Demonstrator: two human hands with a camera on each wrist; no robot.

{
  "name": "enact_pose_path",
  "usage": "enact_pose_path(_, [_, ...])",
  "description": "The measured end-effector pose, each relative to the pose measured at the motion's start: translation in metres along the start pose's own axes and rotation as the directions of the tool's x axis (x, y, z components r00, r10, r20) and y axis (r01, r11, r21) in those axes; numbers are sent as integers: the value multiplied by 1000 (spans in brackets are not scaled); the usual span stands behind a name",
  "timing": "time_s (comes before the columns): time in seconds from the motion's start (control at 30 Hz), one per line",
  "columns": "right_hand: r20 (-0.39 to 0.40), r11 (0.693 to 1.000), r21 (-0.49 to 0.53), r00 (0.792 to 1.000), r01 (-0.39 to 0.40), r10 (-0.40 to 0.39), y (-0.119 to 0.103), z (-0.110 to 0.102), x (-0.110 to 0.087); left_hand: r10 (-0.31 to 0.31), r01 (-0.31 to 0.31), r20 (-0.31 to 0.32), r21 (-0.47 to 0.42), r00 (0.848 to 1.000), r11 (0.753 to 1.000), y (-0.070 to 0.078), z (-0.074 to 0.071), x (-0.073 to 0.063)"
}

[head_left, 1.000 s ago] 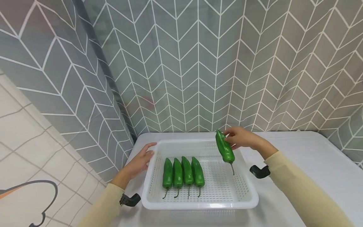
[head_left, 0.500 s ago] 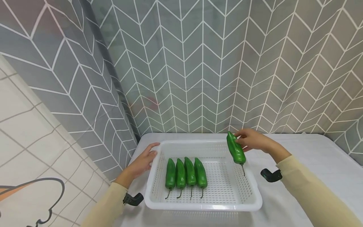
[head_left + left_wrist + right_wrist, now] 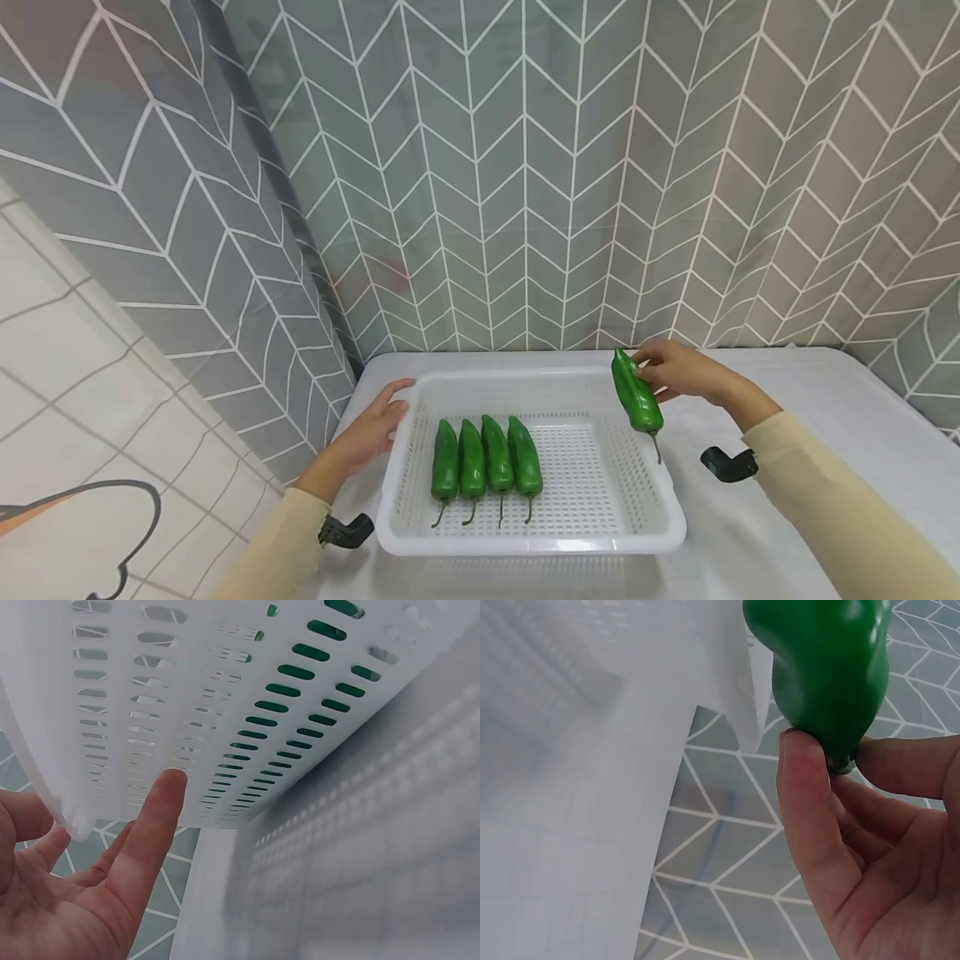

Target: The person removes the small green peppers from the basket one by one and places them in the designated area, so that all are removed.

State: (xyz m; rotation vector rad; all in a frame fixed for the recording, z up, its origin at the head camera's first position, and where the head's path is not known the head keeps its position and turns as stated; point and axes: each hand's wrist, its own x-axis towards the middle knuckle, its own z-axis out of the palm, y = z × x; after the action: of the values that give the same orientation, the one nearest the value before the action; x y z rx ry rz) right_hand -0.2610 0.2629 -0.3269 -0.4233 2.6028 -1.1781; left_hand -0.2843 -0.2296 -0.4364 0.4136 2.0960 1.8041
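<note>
A green pepper (image 3: pixel 636 392) hangs stem-down above the right rim of a white perforated basket (image 3: pixel 528 546). My right hand (image 3: pixel 678 369) pinches it, and the right wrist view shows thumb and fingers on the narrow end of the pepper (image 3: pixel 829 671). My left hand (image 3: pixel 367 429) is at the basket's left side. In the left wrist view, one straight finger (image 3: pixel 154 832) of it lies against the slotted outer wall (image 3: pixel 202 712), the others near the rim. Inside the basket, several green peppers (image 3: pixel 483 458) lie side by side toward the left, stems facing me.
The basket stands on a table with a white cloth (image 3: pixel 795 433), whose surface extends to the right. Behind it hangs a grey curtain (image 3: pixel 525 183) with white chevron lines. A white patterned curtain (image 3: pixel 112 375) hangs on the left.
My right hand has carried the pepper rightward, from above the basket's inside to above its right rim. My left hand keeps its place at the left side.
</note>
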Motion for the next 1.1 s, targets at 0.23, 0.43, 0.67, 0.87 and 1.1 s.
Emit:
enact_pose_path(0.23, [-23,999,-25,999,-34,33,11,-7,-3,9,-9,2,18,1000,1000,5,1,2])
enact_pose_path(0.43, [-18,999,-19,999,-51,51,17,-8,-5,1,-1,-6,17,1000,1000,6,2,1])
enact_pose_path(0.67, [-23,997,-16,997,-75,75,24,-9,-8,2,-2,-4,15,1000,1000,1,2,-1])
enact_pose_path(0.87, [-21,996,-2,996,-85,85,34,-9,-10,-2,2,8,-3,1000,1000,-1,3,-3])
enact_pose_path(1.1, [-18,990,-21,990,-140,140,42,-8,-7,15,-15,-6,-7,1000,1000,1,3,-4])
